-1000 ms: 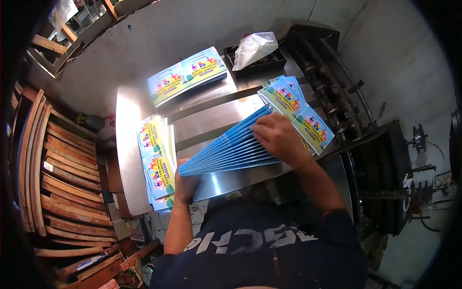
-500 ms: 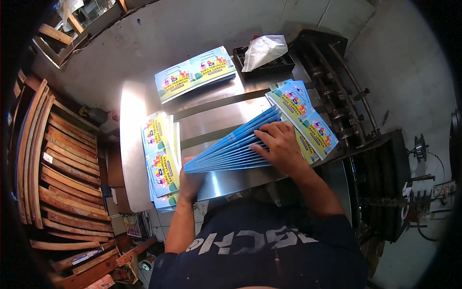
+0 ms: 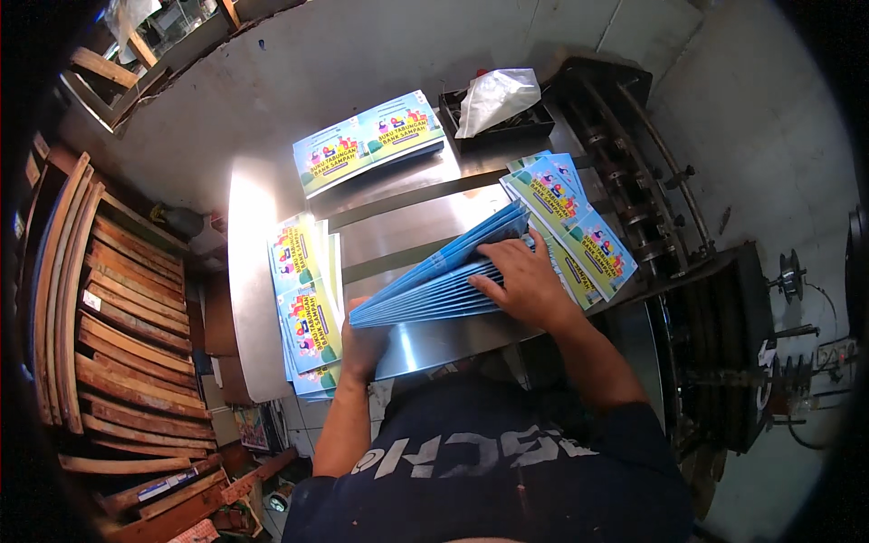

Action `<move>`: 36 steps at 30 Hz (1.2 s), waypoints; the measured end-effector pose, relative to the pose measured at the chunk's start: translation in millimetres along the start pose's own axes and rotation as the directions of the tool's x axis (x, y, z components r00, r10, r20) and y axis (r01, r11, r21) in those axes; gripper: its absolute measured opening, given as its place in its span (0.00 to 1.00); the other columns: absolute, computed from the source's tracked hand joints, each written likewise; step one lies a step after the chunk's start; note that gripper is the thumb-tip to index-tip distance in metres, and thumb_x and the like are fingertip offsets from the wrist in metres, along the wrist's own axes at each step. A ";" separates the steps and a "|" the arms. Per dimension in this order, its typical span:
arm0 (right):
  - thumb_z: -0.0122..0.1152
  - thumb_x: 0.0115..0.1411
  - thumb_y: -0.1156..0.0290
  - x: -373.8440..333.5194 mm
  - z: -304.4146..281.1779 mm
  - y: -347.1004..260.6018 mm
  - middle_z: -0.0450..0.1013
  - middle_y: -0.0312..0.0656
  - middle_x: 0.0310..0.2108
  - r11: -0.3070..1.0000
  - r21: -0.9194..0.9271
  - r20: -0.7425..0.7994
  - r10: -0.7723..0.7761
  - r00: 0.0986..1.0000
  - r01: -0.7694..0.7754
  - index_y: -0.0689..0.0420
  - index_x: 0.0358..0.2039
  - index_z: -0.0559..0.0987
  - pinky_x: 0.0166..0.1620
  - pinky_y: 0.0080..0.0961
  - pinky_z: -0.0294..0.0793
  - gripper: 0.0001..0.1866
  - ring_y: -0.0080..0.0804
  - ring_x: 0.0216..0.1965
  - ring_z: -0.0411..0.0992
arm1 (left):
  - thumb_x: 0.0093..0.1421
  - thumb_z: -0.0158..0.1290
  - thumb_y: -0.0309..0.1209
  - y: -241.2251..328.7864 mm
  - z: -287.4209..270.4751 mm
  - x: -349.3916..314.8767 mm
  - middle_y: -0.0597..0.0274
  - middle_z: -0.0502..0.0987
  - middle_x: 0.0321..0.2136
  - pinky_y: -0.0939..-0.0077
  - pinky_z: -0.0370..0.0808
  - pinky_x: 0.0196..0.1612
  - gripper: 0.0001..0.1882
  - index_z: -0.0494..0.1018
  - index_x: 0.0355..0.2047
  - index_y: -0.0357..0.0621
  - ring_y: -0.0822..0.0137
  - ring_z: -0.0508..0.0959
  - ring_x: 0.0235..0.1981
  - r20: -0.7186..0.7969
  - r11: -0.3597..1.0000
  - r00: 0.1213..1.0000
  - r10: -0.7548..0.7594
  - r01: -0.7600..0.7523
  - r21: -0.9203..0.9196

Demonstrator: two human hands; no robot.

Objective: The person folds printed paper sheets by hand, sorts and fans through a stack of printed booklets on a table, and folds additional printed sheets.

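A fanned stack of blue booklets point(image 3: 434, 288) slants over the metal table, its folds spread toward the right. My left hand point(image 3: 364, 339) is closed round the narrow left end, with part of its fingers hidden beneath. On the wide right end, my right hand point(image 3: 518, 276) has its thumb and fingers closed on some of the booklets, and a gap shows between the upper ones and the rest. Colourful printed booklets lie in a pile point(image 3: 570, 217) just beyond my right hand. Another such pile point(image 3: 308, 299) sits left of my left hand.
At the back of the metal table point(image 3: 371, 235) stands a thick stack of printed covers point(image 3: 367, 145). A dark tray point(image 3: 534, 122) beside it holds a white plastic bag point(image 3: 498, 100). Machine rollers point(image 3: 634, 172) border the right side; a wooden slatted rack point(image 3: 136, 335) stands at left.
My right hand has shifted slightly, and the upper booklets have parted from the lower ones, opening a wider gap in the fan. My left hand keeps its hold.
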State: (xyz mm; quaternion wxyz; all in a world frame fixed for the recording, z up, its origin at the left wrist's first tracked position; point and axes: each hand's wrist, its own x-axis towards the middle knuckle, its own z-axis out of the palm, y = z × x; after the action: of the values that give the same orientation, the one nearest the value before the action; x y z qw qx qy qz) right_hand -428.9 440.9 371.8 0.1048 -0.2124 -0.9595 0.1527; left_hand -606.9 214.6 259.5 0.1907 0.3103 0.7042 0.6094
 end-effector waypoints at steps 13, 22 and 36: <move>0.58 0.63 0.57 -7.8 12.9 -11.4 0.76 0.42 0.49 0.993 0.098 -0.089 0.076 0.993 -0.067 0.57 0.45 0.79 0.67 0.60 0.40 0.18 0.40 0.58 0.67 | 0.53 0.62 0.24 -10.0 2.4 0.0 0.53 0.77 0.33 0.67 0.75 0.41 0.11 0.75 0.37 0.38 0.56 0.78 0.37 -0.032 1.000 0.999 -0.009 0.008 -0.026; 0.59 0.63 0.58 -2.8 -13.9 -7.3 0.76 0.42 0.48 0.950 0.262 0.132 0.141 0.981 -0.172 0.56 0.44 0.77 0.67 0.51 0.44 0.16 0.41 0.56 0.68 | 0.53 0.63 0.24 -7.2 3.0 -0.2 0.54 0.77 0.33 0.68 0.75 0.40 0.12 0.74 0.37 0.37 0.56 0.78 0.36 -0.041 0.997 0.996 0.075 -0.075 0.013; 0.66 0.57 0.64 -5.1 -62.1 55.3 0.80 0.43 0.37 0.882 0.432 -0.075 0.242 0.967 -0.187 0.53 0.41 0.83 0.45 0.32 0.74 0.12 0.35 0.39 0.79 | 0.52 0.63 0.22 -12.9 -1.7 -3.0 0.55 0.77 0.35 0.69 0.75 0.42 0.16 0.73 0.41 0.38 0.57 0.79 0.37 0.019 0.982 0.990 0.136 -0.138 0.127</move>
State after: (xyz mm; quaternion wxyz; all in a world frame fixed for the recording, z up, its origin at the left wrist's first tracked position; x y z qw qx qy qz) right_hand -387.1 501.8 410.2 0.1913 -0.2991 -0.8657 0.3529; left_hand -608.4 210.5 246.9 0.1316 0.3728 0.7178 0.5732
